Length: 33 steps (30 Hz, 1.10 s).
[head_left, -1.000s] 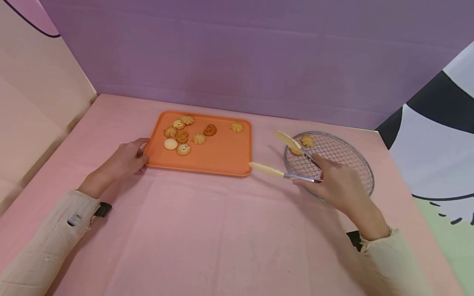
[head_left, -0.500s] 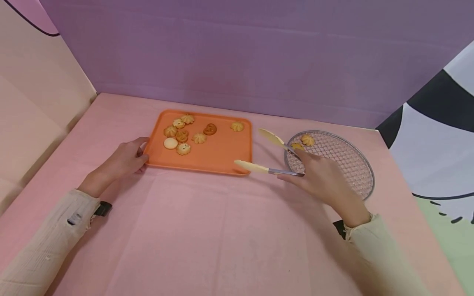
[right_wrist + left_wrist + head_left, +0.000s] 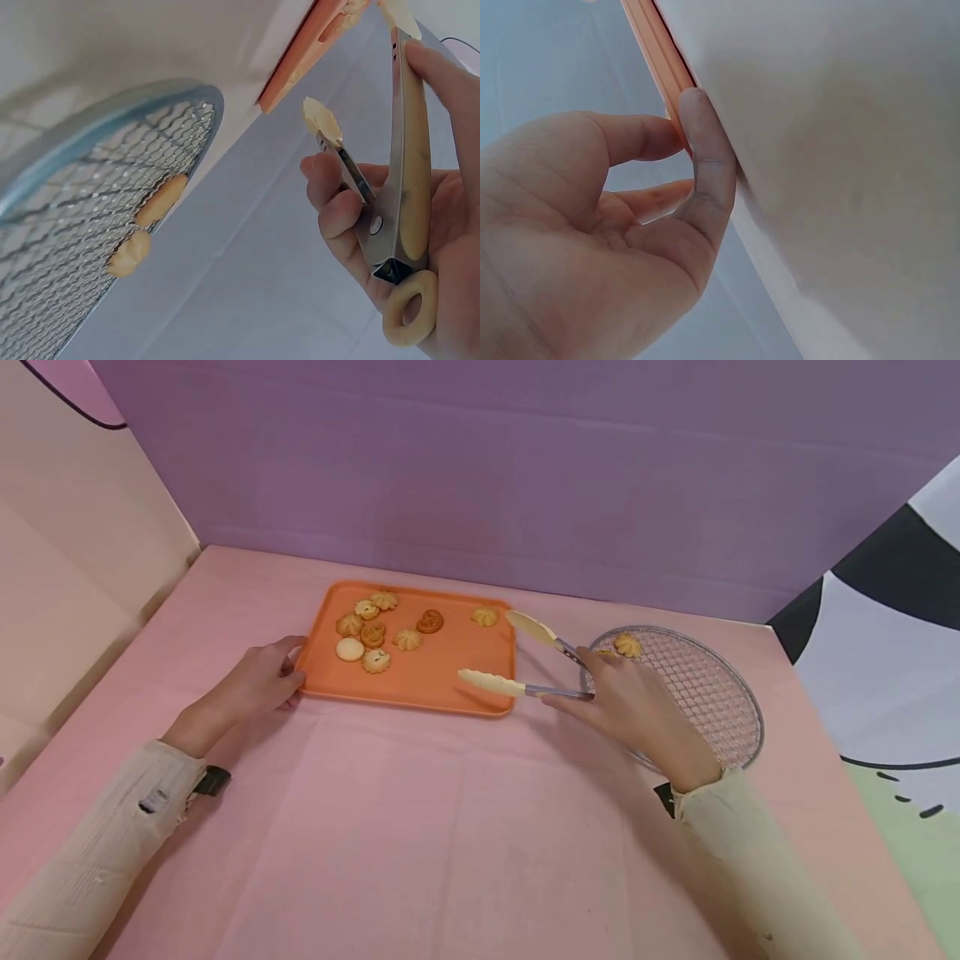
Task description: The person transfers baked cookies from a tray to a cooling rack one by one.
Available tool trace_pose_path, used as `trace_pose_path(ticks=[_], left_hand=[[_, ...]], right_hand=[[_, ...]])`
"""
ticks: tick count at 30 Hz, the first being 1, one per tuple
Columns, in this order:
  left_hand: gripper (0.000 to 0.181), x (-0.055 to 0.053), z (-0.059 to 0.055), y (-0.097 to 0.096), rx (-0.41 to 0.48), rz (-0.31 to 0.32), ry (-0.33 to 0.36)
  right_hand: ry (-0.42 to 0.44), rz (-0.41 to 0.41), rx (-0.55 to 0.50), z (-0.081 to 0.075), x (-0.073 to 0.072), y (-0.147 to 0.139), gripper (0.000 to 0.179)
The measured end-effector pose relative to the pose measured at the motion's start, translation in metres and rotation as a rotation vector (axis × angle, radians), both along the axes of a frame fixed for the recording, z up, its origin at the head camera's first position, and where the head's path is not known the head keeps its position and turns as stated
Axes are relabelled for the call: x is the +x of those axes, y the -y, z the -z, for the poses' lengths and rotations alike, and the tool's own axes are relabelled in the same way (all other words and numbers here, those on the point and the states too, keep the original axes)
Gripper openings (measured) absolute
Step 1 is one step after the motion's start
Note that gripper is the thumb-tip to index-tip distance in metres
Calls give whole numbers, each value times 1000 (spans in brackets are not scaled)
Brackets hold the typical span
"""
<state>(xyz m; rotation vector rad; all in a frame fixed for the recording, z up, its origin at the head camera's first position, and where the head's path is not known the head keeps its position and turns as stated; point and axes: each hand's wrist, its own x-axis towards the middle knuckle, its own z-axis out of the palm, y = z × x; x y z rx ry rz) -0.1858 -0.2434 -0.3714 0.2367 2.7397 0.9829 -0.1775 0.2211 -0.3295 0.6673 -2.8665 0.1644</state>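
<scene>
My left hand (image 3: 258, 681) grips the left edge of an orange tray (image 3: 450, 672), its thumb and fingers on either side of the rim (image 3: 660, 67). Several cookies lie on the tray, mostly at its left: a pale round cookie (image 3: 349, 649), a pretzel-shaped cookie (image 3: 430, 622), and a swirled cookie (image 3: 484, 616) alone near the back right corner. My right hand (image 3: 637, 710) holds metal tongs (image 3: 557, 692) with cream tips. The tongs are spread, nothing between them, their tips over the tray's right side. Their hinge and ring (image 3: 410, 309) show in the right wrist view.
A round wire rack (image 3: 705, 685) lies right of the tray, partly under my right hand and forearm. One swirled cookie (image 3: 627, 645) sits near its back left rim, with another cookie (image 3: 163, 201) beside it. A purple wall (image 3: 480, 477) rises behind the pink table (image 3: 420, 827).
My right hand has carried the spread tongs leftward, from the rack to over the tray's right side. The left hand stays at the tray's edge; the cookies keep their places.
</scene>
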Motion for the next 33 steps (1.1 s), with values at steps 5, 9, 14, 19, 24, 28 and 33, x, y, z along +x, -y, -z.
trace_pose_path(ticks=[5, 9, 14, 19, 24, 28, 33], left_hand=[[57, -1, 0, 1, -8, 2, -9], [57, -1, 0, 1, -16, 6, -18], [56, 0, 0, 1, -22, 2, -20], [56, 0, 2, 1, -6, 9, -28], [57, 0, 4, 2, 16, 30, -27], [57, 1, 3, 1, 11, 28, -35], [56, 1, 1, 1, 0, 25, -45]], right_hand=[[4, 2, 36, 0, -11, 8, 75], [5, -4, 39, 2, -20, 12, 70], [-3, -8, 37, 3, -31, 15, 68], [14, -4, 52, 4, -40, 16, 65], [61, -12, 51, 5, -46, 18, 66], [61, -18, 58, 3, -51, 20, 62], [36, -18, 77, 1, -57, 22, 54]])
